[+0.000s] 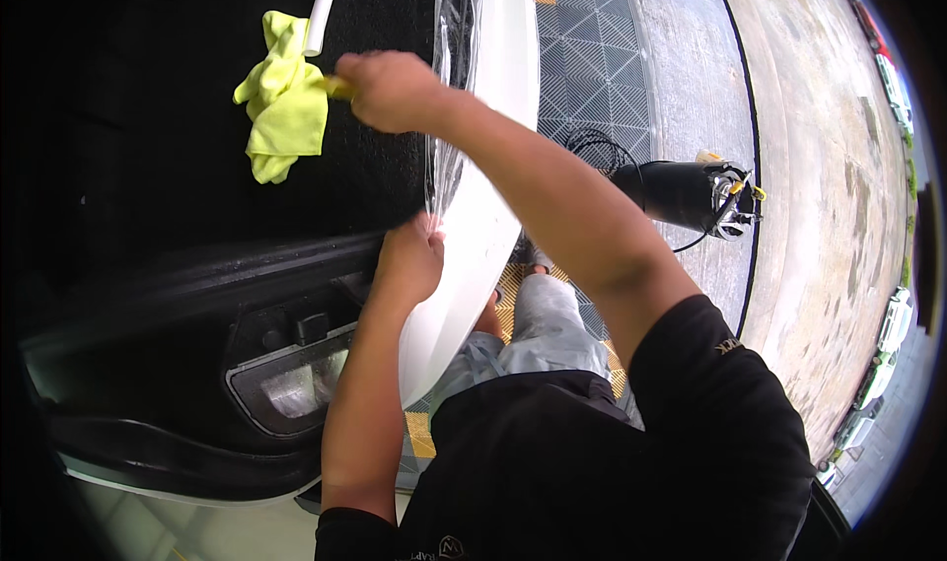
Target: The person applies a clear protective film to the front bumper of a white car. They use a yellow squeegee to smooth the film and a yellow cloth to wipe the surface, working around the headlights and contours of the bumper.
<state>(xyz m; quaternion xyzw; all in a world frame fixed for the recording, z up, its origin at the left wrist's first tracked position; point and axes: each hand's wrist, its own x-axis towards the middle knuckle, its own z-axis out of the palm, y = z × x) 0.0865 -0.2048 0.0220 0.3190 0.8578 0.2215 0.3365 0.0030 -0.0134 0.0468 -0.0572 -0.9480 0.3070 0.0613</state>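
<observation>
Clear plastic film (456, 29) runs in a wrinkled strip along the inner side of a white car panel (508, 78). My left hand (409, 262) is closed at the film's near end, its fingertips pinching the edge. Farther up, my right hand (390, 90) is closed around a small yellow tool (338, 87); most of it is hidden in the fist, so its kind cannot be told. Just left of that hand, a crumpled yellow-green cloth (286, 117) lies on the black surface (380, 181). A white tube (323, 14) ends beside the cloth.
A black car part with a lamp (296, 388) is at the lower left. On the right, a black cylindrical container (676, 194) with a dark hose (600, 147) stands on patterned floor tiles (592, 48). Concrete ground (809, 167) and parked cars (893, 334) lie beyond.
</observation>
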